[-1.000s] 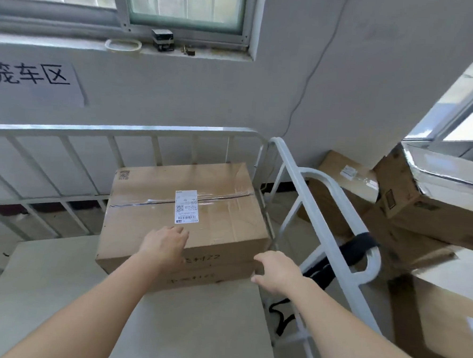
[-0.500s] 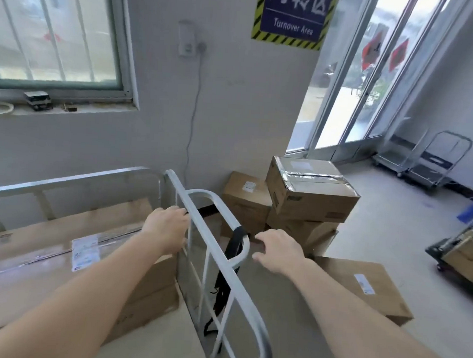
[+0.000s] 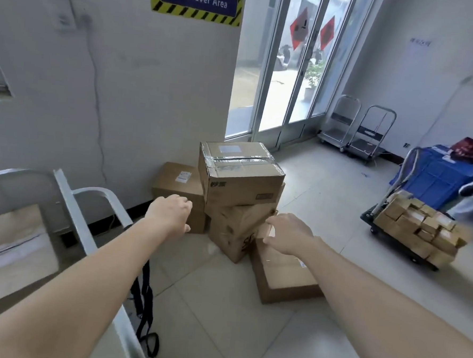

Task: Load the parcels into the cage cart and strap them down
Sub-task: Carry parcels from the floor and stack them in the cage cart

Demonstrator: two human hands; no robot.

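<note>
Two bare forearms show at the lower left and lower right of the frame; the left hand and right hand, mid-frame, are bare as well.

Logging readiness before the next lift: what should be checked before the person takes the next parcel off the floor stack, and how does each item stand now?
1. Hands free: ok. The left hand and right hand hold nothing, and both are reaching toward the stack.
2. Top parcel accessible: ok. Nothing lies on it.
3. Stack steady: not ok. The tilted parcel under the top one sits askew.
4. Room in the cage cart: cannot tell. Only a corner shows, with one loaded parcel in it.
5. Strap ready: ok. It hangs loose at the cart's side rail, unfastened.
</note>
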